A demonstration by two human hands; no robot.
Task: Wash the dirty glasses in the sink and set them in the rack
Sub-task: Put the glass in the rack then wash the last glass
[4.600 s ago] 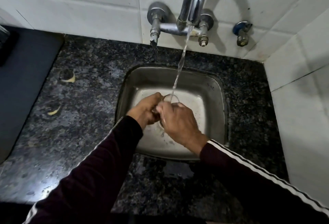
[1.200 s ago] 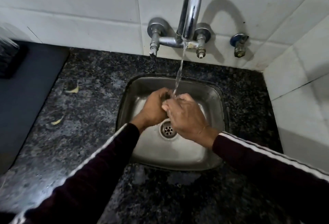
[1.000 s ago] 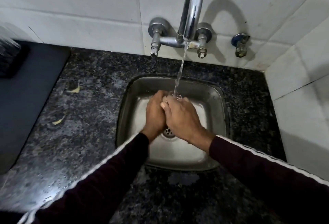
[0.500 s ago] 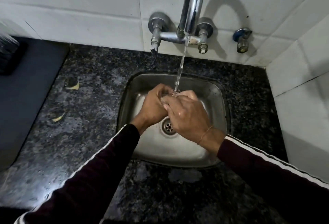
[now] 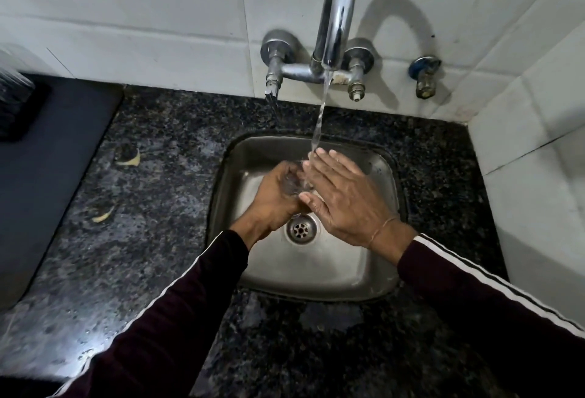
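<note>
Glass (image 5: 292,184) gripped in left hand (image 5: 273,200), right hand (image 5: 343,196) flat alongside.

The counter (image 5: 152,214) is black granite speckled grey. The wall (image 5: 126,18) tiles are white with grey joints. The sink (image 5: 316,268) and tap (image 5: 337,14) are silvery steel. The sleeves (image 5: 177,318) are dark maroon, each edged with white stripes. A mat (image 5: 50,157) at left is plain dark grey. 2 scraps (image 5: 128,158) are yellowish.

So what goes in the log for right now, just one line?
stage: rinsing | left hand: holds glass | right hand: open, flat against glass | tap: running | sink: no other glasses
</note>
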